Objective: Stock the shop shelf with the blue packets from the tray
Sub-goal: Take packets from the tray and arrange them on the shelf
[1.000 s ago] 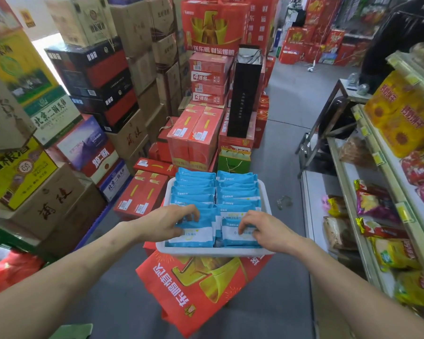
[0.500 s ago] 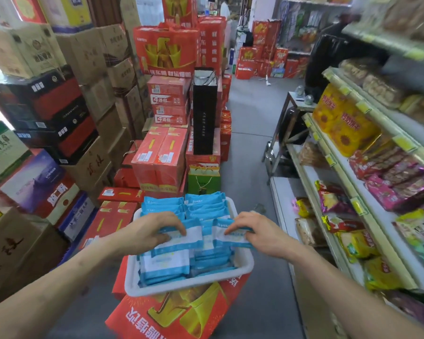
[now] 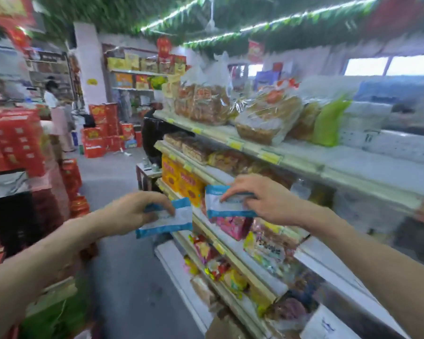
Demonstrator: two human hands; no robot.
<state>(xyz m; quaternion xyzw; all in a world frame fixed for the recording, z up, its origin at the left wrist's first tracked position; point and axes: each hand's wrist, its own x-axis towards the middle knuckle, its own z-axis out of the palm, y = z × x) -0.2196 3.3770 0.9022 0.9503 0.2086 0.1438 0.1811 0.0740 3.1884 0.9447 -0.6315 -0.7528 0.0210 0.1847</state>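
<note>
My left hand [image 3: 132, 211] pinches a blue and white packet [image 3: 171, 220] in the air over the aisle, just left of the shelf front. My right hand [image 3: 262, 199] holds a second blue and white packet [image 3: 220, 203] by its top edge, in front of the middle shelf [image 3: 230, 237]. Both packets hang clear of the shelf boards. The tray is out of the view. The whole frame is blurred by motion.
The shelf unit runs along the right with several tiers: bagged bread [image 3: 262, 118] on top, yellow boxes [image 3: 181, 179] and coloured snack packets [image 3: 233, 227] lower down. Red cartons [image 3: 12, 143] stack on the left. A person [image 3: 56, 118] stands far down the grey aisle floor [image 3: 123, 277].
Both hands lifted a blue packet each out of the tray and rose toward the shelf on the right. The view swung up and right, leaving the tray out of sight.
</note>
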